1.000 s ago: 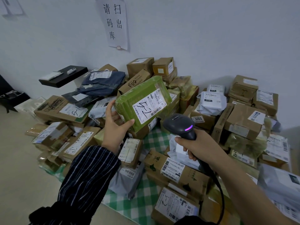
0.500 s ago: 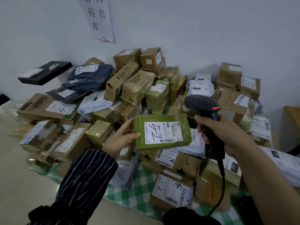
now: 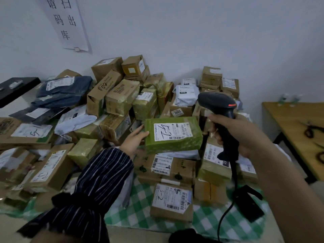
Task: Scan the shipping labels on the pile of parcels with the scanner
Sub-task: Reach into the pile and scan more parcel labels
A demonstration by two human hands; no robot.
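Observation:
A green-wrapped parcel [image 3: 175,144] with a white shipping label [image 3: 171,131] marked "5-2" lies flat, label up, on a white bag near the front of the parcel pile [image 3: 121,102]. My left hand [image 3: 134,140], in a striped sleeve, holds the parcel's left edge, thumb on top and fingers behind. My right hand [image 3: 242,135] grips the handle of the black scanner [image 3: 217,103]. The scanner's head sits just right of and above the parcel and shows a red light. Its cable hangs down toward the floor.
Brown boxes and plastic mailers are heaped on a green checked cloth [image 3: 206,223] against the white wall. A paper sign [image 3: 68,23] hangs on the wall. A black shelf [image 3: 15,88] juts out at left. A wooden table [image 3: 294,123] with scissors [image 3: 311,128] stands at right. A black stand [image 3: 249,202] lies on the cloth.
The green parcel came down from a raised, tilted position to lie flat on the pile. The scanner moved right, and its light changed from purple to red.

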